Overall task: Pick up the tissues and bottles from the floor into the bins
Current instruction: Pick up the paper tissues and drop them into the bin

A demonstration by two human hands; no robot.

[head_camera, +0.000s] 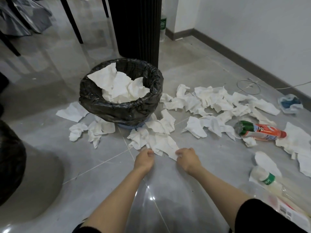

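Note:
A bin lined with a black bag [101,101] stands on the grey floor and holds several crumpled white tissues [122,88]. More tissues lie around its base and spread to the right [212,100]. My left hand [145,159] and my right hand [188,157] both pinch the near edge of one large tissue [164,143] lying just in front of the bin. An orange-labelled bottle with a green end [262,131] lies among the tissues at the right. A clear bottle with a green label [267,179] lies near my right arm.
A second black-bagged bin [10,158] shows at the left edge. A dark ribbed column [139,27] and chair legs [74,22] stand behind the bin. Another upright bottle [162,26] is by the wall. A cable loop [249,87] and a crumpled wrapper [290,104] lie at the far right.

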